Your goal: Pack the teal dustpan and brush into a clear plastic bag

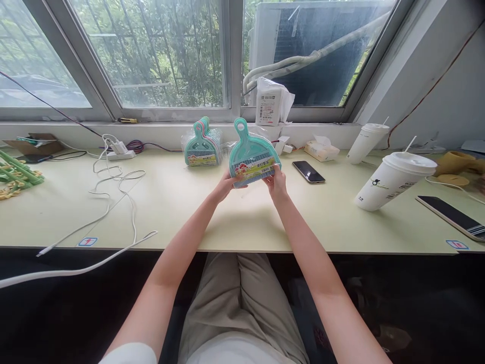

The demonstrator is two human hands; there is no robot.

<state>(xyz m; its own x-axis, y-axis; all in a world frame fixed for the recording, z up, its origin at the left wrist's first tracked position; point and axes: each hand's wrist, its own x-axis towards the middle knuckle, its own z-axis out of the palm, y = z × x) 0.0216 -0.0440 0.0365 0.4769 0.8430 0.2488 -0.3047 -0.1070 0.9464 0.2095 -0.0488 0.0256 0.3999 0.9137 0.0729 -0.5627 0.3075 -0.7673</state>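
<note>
both arms stretched forward over the desk [242,222], left hand [225,186] and right hand [277,183] each with grip closed on teal dustpan set [252,159]

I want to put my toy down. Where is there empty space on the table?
Bare tabletop lies below the left hand and right hand holding the teal dustpan set, between the white cables and the tilted cup. The back edge is crowded: dustpan stack, phone, tissues.
</note>
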